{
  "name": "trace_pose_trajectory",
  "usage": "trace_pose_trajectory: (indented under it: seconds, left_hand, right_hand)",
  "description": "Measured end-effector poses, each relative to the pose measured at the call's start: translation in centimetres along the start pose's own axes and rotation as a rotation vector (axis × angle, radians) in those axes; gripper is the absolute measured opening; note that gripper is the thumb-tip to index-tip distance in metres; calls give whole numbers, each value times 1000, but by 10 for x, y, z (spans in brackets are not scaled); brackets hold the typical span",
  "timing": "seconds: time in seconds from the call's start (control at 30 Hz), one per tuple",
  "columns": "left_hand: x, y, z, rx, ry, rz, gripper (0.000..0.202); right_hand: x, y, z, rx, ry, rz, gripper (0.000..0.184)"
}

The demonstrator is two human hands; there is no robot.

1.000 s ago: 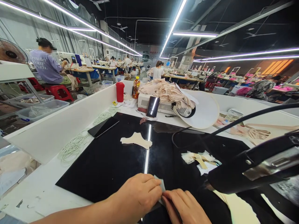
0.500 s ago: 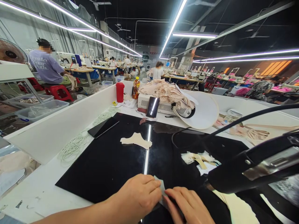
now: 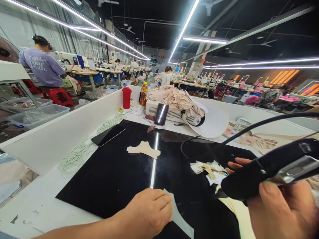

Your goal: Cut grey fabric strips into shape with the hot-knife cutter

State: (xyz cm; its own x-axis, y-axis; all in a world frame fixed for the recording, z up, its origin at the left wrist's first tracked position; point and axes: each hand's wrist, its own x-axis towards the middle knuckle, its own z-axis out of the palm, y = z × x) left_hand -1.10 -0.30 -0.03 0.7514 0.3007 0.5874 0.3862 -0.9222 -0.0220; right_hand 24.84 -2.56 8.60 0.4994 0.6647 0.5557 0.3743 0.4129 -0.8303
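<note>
Pale fabric piece, thin, grey-green and curved, lies flat on the black mat at the surface's near edge. Left hand fingers pinch its edge; right hand fingers wrap the black tool.

Large factory hall: dark ceiling, long strip lights, curtained left wall, sewing tables, red stools.

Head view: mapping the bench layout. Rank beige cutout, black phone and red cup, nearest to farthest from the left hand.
From left hand:
1. beige cutout, ahead on the mat
2. black phone, at its far-left corner
3. red cup, far back
</note>
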Motion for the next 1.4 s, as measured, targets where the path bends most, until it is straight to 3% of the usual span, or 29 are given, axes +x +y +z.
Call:
trace_pose_trajectory:
  seconds: [0.07, 0.13, 0.23, 0.3, 0.37, 0.5, 1.4]
  left_hand:
    - [0, 0, -1, 5, -22, -5, 18]
    - [0, 1, -1, 7, -32, -8, 17]
    - [1, 0, -1, 7, -4, -1, 20]
    - [0, -1, -1, 14, 10, 8, 21]
    - [0, -2, 0, 21, 5, 17, 20]
    - [0, -2, -1, 25, 14, 15, 20]
    - [6, -1, -8, 17, 43, 16, 26]
  right_hand:
    - [4, -10, 15, 107, 75, 133, 33]
    - [3, -17, 27, 165, 37, 177, 43]
    - [-6, -25, 43, 305, -132, 146, 50]
    - [-12, -28, 55, 413, -213, 112, 42]
    - [-17, -30, 67, 498, -244, 85, 36]
    - [-24, -30, 83, 573, -203, 44, 41]
    - [-32, -17, 94, 475, -127, 70, 28]
